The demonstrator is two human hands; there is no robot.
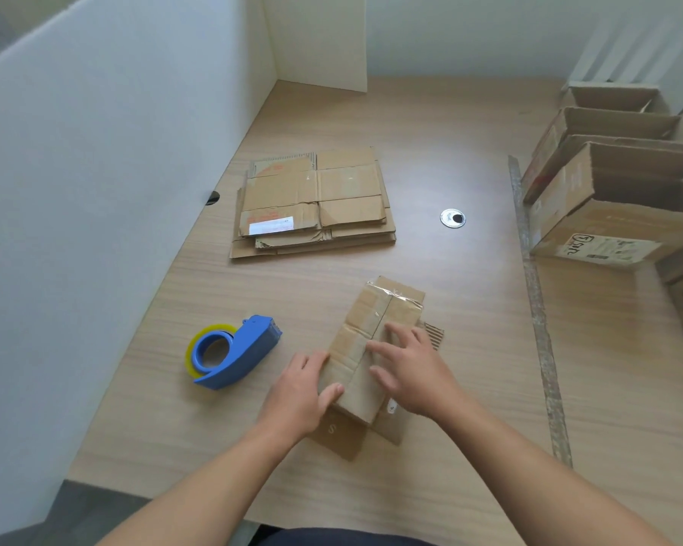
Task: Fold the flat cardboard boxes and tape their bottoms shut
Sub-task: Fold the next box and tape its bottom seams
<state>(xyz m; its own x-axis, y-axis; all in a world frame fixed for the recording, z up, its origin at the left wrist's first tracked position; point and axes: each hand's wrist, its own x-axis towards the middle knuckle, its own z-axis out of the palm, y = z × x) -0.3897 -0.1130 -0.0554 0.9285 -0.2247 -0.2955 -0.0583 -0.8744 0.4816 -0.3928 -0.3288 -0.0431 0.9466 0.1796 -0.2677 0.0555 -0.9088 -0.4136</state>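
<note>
Near left I see the blue tape dispenser (233, 352). My left hand (296, 392) curls round the left edge of the small box (365, 329), near centre on the table (450, 151). My right hand (407, 368) lies flat, fingers spread, pressing its taped seam.

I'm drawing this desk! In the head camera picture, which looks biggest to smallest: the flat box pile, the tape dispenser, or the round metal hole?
Largest: flat box pile
Middle: tape dispenser, which sits nearer the camera, so it looks bigger than it really is
Smallest: metal hole
</note>
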